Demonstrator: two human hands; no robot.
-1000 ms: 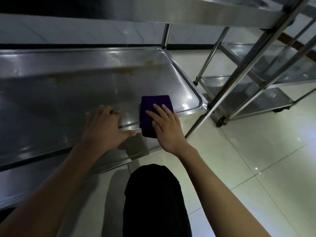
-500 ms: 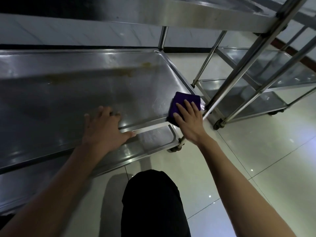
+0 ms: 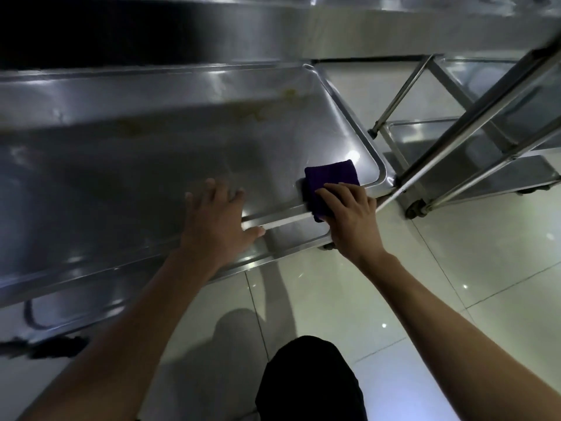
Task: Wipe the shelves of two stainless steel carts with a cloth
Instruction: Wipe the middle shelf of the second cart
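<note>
While my right hand [image 3: 352, 220] presses flat, fingers straight, on the purple cloth [image 3: 329, 183] at the shelf's [image 3: 182, 153] front-right corner, right of frame centre, my left hand [image 3: 217, 220] rests spread on the rim. I'd sweep toward the yellowish smears [image 3: 255, 112] at upper centre, overlapping strokes, keeping even pressure.

A commercial kitchen or catering back room, most likely. Two steel carts [image 3: 212, 141] [image 3: 473, 138] stand on a glossy tiled floor [image 3: 455, 268].
</note>
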